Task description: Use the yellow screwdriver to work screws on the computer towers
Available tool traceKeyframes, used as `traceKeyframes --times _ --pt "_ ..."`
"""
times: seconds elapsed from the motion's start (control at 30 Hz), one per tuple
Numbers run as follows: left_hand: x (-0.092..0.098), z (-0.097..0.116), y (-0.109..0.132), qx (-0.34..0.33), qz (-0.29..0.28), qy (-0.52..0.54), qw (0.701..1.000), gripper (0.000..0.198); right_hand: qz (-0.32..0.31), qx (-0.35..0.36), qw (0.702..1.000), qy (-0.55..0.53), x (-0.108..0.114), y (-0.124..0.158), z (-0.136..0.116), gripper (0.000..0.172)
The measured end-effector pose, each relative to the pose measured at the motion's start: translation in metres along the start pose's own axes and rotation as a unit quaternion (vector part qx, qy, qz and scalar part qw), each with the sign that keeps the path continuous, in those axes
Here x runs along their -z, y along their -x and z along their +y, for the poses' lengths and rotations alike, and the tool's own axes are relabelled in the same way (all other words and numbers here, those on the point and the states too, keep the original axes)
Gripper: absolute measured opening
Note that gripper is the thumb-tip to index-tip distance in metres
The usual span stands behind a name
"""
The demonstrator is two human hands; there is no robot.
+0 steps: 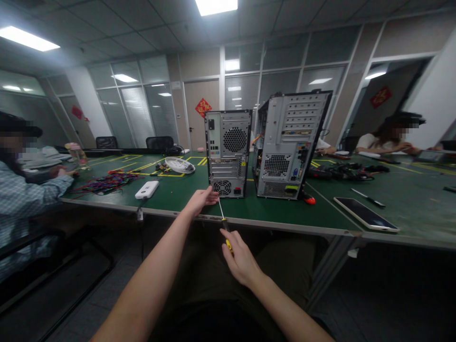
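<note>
Two computer cases stand upright with their back panels facing me. The smaller case [233, 156] is on the left and the larger case [285, 147] on the right. My right hand [242, 256] is wrapped round the yellow and black handle of a screwdriver [221, 209], whose shaft points up at the small case's lower left corner. Beside that corner is my left hand [202, 201], its fingers drawn together close to the screwdriver's tip. Whether they pinch a small part there is too small to tell.
On the green table [174, 197] lie a white power bank [147, 190], bundled coloured wires [110, 180], a white basket [180, 165] and a phone [365, 213]. Another screwdriver [368, 198] and black cables [342, 171] are at the right. People sit at both sides.
</note>
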State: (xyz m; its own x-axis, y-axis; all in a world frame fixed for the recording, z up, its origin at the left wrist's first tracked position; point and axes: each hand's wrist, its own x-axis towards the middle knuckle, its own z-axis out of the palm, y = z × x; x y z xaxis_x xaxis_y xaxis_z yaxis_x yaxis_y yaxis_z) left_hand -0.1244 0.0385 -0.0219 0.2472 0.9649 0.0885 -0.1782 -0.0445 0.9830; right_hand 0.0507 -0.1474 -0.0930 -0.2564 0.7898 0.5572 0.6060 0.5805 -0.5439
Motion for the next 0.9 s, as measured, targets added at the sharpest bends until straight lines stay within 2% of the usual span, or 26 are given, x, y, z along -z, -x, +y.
traceKeyframes --times 0.47,0.9 --pt "-0.0024 0.0007 0.0034 -0.017 -0.023 -0.015 0.999 0.044 -0.010 -0.013 0.999 0.033 -0.0036 -0.0023 0.0059 0.042" --pt "-0.0025 -0.0032 0.0010 -0.031 -0.014 -0.018 0.999 0.042 -0.012 -0.010 0.996 0.083 -0.0012 -0.0071 0.0020 0.043"
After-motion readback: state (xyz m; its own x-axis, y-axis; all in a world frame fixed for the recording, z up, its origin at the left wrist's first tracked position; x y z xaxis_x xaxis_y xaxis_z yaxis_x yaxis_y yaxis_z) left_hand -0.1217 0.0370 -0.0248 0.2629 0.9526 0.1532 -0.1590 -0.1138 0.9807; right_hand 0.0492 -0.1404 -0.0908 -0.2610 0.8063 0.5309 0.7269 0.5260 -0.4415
